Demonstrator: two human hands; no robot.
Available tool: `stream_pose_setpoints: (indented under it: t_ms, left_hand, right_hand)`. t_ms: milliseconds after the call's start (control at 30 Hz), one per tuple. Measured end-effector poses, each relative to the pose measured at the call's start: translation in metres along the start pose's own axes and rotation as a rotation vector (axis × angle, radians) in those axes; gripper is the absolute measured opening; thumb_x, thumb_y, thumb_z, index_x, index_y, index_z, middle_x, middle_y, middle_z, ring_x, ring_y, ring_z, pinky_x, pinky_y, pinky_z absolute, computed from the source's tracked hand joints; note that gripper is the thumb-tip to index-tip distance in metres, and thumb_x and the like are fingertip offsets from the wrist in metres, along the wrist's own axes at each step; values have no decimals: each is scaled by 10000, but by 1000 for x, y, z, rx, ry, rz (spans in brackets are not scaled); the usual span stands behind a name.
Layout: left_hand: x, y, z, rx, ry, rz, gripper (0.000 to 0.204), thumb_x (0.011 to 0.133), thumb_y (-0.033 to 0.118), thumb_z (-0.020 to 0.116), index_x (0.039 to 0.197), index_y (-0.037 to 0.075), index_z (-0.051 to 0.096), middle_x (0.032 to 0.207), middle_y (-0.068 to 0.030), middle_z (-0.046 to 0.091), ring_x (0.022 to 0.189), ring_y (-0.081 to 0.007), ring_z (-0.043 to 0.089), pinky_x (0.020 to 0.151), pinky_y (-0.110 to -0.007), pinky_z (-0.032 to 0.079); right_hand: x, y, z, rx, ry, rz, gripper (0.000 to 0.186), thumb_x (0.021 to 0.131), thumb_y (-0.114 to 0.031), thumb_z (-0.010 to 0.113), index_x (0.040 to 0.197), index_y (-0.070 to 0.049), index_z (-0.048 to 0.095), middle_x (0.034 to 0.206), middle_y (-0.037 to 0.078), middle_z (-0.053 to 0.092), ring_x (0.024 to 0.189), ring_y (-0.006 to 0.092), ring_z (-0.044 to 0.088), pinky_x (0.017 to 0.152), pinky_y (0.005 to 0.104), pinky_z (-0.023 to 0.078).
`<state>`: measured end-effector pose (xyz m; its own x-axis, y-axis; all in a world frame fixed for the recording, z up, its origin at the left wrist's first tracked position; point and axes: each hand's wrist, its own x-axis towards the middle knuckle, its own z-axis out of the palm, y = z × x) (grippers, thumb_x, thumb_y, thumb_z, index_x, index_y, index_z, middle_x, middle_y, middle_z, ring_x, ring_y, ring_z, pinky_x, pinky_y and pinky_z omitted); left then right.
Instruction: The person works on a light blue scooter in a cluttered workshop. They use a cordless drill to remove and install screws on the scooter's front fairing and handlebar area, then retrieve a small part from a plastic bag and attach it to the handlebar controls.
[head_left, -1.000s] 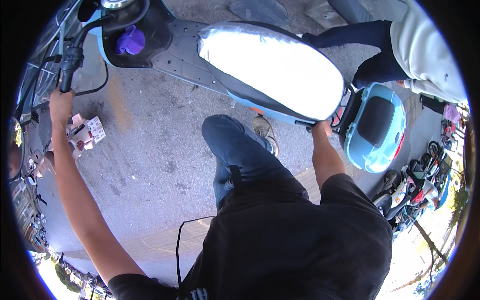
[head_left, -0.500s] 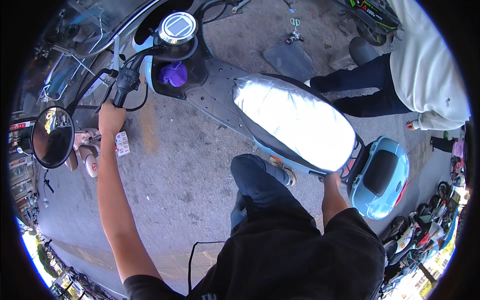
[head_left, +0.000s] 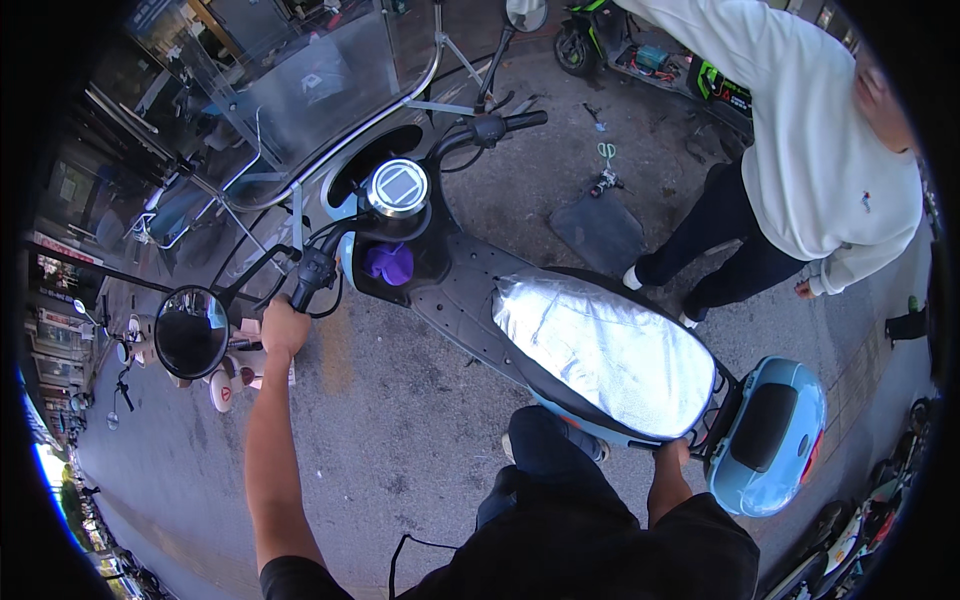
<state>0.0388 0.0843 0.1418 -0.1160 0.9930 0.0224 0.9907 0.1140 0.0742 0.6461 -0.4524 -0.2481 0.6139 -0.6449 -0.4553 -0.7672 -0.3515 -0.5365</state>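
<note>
A light-blue motor scooter (head_left: 450,323) stands crosswise before me, its handlebar on the left and its tail on the right. My left hand (head_left: 285,328) is closed round the near handlebar grip (head_left: 303,292), beside a round mirror (head_left: 192,332). Behind the seat, my right hand (head_left: 672,454) is closed at the rear grab rail (head_left: 697,438); its fingertips are partly hidden. Shiny silver sheeting covers the seat (head_left: 610,360). A purple cloth bundle (head_left: 390,263) sits in the front compartment under the round dashboard (head_left: 398,188). A blue top box (head_left: 768,430) is fixed at the tail.
A clear windshield (head_left: 320,85) rises ahead of the handlebar. Across the scooter stands a person in a white top (head_left: 815,140), one arm stretched out. Green-handled scissors (head_left: 606,152) and a dark mat (head_left: 598,228) lie on the ground. A black-and-green scooter (head_left: 640,55) stands beyond.
My view has tilted up, so the scooter sits lower and more of the windshield, far handlebar and other person shows. Both hands keep their places on the scooter.
</note>
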Motion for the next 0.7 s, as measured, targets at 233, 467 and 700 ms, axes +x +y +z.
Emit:
stream_pose_setpoints:
  t_ms: [233,467,700]
  left_hand:
    - [2,1,-2,20,-44,21,272,764,113,609,965,-30,722,963,-304,712,962,-461,695,874,-510,552]
    - [1,-4,-3,9,-9,-5,285,778,104,594,1000,-36,706,982,-300,707,968,-467,687,868,-521,549]
    - [2,-5,-5,15,-52,12,300,784,109,586,1030,-31,689,1031,-300,699,1001,-477,674,894,-536,537]
  right_hand:
    - [-39,-13,-13,182,-197,144,469,960,-324,492,1150,49,704,1171,196,713,1019,335,690,831,445,544]
    - [-48,-18,-2,214,-97,379,427,951,-313,469,1098,11,704,1078,128,710,904,280,668,737,419,549]
    - [-27,-7,5,393,-302,482,374,996,-283,402,1218,-112,649,1194,78,709,1057,251,671,890,388,549]
